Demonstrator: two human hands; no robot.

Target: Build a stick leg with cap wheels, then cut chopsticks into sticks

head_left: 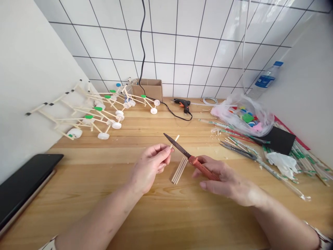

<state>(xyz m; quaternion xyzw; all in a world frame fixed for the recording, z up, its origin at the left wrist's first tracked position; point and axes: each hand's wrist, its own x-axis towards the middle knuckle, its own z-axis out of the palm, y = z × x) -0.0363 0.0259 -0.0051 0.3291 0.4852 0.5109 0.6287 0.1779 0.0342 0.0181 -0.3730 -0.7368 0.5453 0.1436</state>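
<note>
My left hand point(152, 165) pinches a short pale wooden stick point(177, 138) between thumb and fingers; its tip points up and away. In my right hand point(225, 177) is a knife point(199, 166) with a red-orange handle and a dark, pointed blade. The blade slants up to the left and overlaps the stick in this view; whether they touch I cannot tell. Beneath the knife, several short wooden sticks point(179, 171) lie side by side on the wooden table point(156, 215).
Stick frames with white wheels point(103, 135) stand at the left, near a cardboard box point(149, 89). A glue gun point(183, 104) lies behind my hands. To the right are a plastic bag point(244, 116), scissors point(239, 151) and wrapped sticks point(307, 156). A dark tablet-like device point(26, 187) is at left.
</note>
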